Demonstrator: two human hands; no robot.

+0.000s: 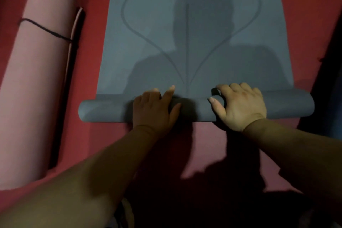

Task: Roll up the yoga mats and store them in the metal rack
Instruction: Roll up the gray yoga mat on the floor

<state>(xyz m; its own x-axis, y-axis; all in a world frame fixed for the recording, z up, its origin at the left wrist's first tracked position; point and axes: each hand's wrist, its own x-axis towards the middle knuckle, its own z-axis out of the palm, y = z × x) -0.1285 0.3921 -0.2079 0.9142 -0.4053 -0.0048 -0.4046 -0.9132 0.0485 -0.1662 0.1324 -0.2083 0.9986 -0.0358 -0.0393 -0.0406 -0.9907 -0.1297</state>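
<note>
A grey yoga mat [196, 33] with a darker curved line pattern lies flat on the red floor, stretching away from me. Its near end is rolled into a thin tube [105, 110] running left to right. My left hand [154, 110] presses on the roll left of centre, fingers over its top. My right hand [240, 106] grips the roll right of centre, fingers curled over the far side and thumb on the near side. A pink mat [35, 83], fully rolled and tied with a black cord [46, 28], lies to the left. No metal rack is in view.
Red floor covering [92, 52] surrounds the mats. A dark edge [325, 83] runs along the far right. My head and shoulders cast a shadow over the middle of the grey mat.
</note>
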